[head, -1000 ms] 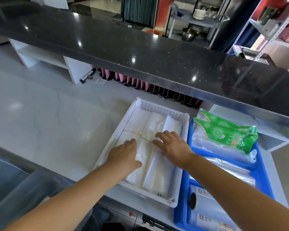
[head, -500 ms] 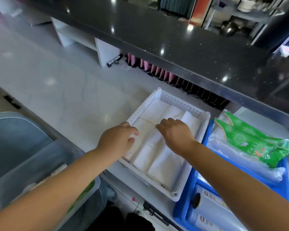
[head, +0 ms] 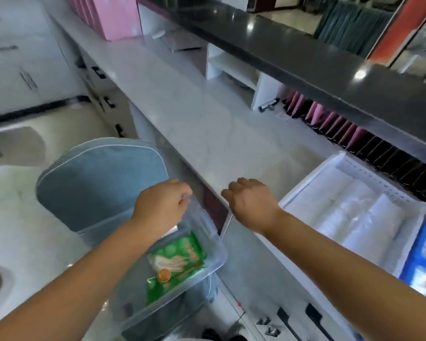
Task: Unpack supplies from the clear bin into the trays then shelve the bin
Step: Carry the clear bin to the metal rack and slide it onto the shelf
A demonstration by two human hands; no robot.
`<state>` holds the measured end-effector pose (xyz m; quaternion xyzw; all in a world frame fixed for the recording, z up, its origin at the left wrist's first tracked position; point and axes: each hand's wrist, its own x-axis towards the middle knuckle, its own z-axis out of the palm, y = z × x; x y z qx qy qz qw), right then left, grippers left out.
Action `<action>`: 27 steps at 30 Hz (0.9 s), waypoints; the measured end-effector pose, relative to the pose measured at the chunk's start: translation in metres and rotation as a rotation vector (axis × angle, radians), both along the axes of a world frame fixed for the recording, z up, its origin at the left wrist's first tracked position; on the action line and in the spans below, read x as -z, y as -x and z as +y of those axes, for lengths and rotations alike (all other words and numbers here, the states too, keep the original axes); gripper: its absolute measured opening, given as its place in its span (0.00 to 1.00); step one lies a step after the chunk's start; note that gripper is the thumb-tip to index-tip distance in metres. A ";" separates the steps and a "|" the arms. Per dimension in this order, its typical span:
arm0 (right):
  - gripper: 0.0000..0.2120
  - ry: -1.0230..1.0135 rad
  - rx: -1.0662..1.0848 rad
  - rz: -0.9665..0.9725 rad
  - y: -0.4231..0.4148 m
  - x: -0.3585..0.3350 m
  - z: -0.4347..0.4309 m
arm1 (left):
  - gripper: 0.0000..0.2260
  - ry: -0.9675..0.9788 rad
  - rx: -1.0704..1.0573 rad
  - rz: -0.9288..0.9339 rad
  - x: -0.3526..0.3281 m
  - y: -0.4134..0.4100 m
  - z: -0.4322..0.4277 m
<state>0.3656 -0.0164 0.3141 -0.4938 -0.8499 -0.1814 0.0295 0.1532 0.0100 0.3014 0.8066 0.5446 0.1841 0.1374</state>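
The clear bin [head: 217, 252] sits low in the middle, below the counter's edge, with a green packet [head: 177, 262] lying inside it. My left hand [head: 160, 205] hovers over the bin's far end with loosely curled fingers near the rim; it holds nothing that I can see. My right hand [head: 251, 203] hangs over the counter's front edge, fingers loosely curled and empty. At the right, the white tray [head: 305, 190] on the counter holds several folded clear plastic bags [head: 354, 210]. A blue tray [head: 416, 254] shows at the right edge.
A blue-grey seat [head: 101, 178] stands behind the bin. The pale marble counter [head: 207, 124] runs diagonally under a dark raised ledge [head: 305, 60]. A row of pink and black folders [head: 354, 134] lines the back. Pink boxes [head: 116, 16] stand at the far end.
Both hands have left the bags in the white tray and moved left. My view has swung left and down, so the clear bin now sits under my left hand.
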 end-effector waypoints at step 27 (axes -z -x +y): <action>0.16 0.774 0.598 0.224 0.188 0.231 -0.071 | 0.11 0.425 0.010 0.258 0.201 0.212 0.013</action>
